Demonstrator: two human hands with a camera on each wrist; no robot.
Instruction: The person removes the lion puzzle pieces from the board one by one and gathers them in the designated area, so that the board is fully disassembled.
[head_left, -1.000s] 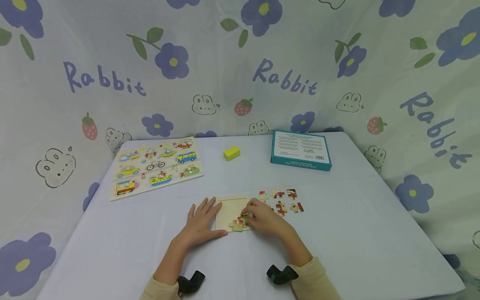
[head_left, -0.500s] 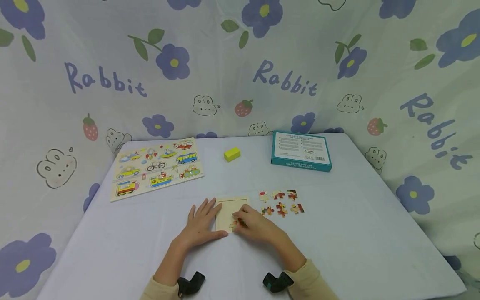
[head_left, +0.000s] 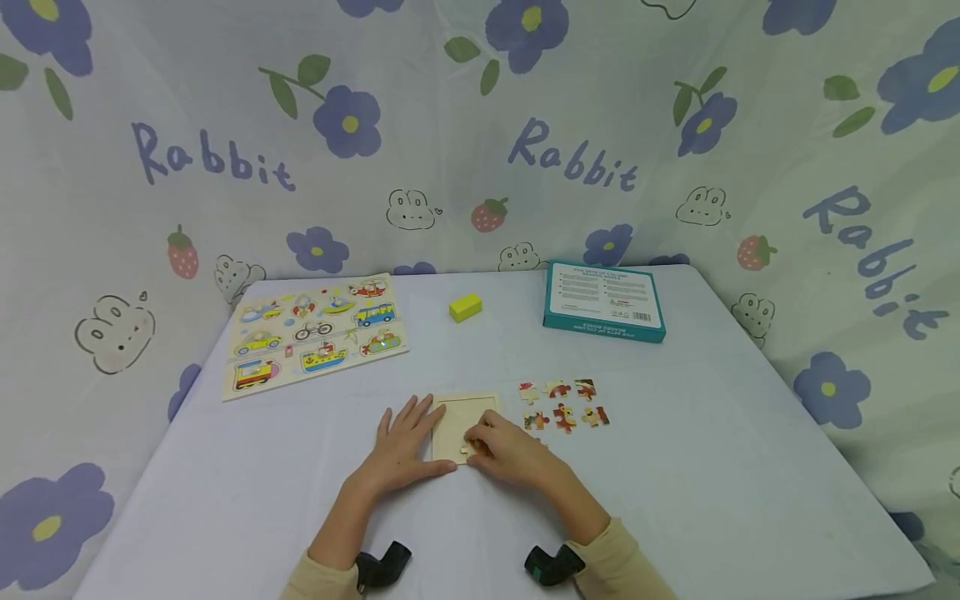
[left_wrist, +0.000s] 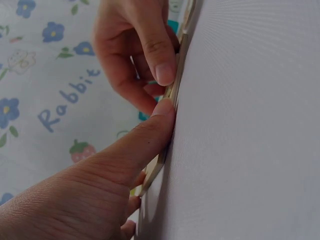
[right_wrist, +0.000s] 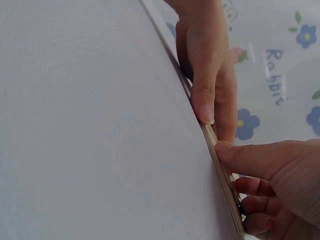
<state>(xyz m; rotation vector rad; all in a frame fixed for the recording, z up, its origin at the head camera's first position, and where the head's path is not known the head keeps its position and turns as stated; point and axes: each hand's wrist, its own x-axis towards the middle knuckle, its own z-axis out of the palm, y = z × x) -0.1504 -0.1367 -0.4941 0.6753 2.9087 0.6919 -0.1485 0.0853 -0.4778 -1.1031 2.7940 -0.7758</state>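
My left hand point(head_left: 405, 442) lies with spread fingers along the left side of a small wooden puzzle tray point(head_left: 450, 417). Its thumb presses the tray's near edge, as the left wrist view shows. Over the tray's lower right part, my right hand point(head_left: 510, 448) has its fingers curled down onto a jigsaw piece, mostly covered by the hand. A pale knob of a jigsaw piece point(head_left: 464, 450) peeks out left of those fingers. In the right wrist view, the right thumb point(right_wrist: 227, 152) rests at the tray's edge point(right_wrist: 225, 187), and the other fingertips bend over its top.
Several loose jigsaw pieces point(head_left: 564, 418) lie in two rows right of the tray. Farther back are a vehicle peg puzzle point(head_left: 318, 333) at left, a yellow block point(head_left: 466, 307) in the middle and a teal box point(head_left: 603, 302) at right. A printed curtain point(head_left: 450, 125) hangs behind.
My right hand has shifted slightly left and down over the tray, now covering most of the pieces seen there earlier. The left hand has stayed in place.
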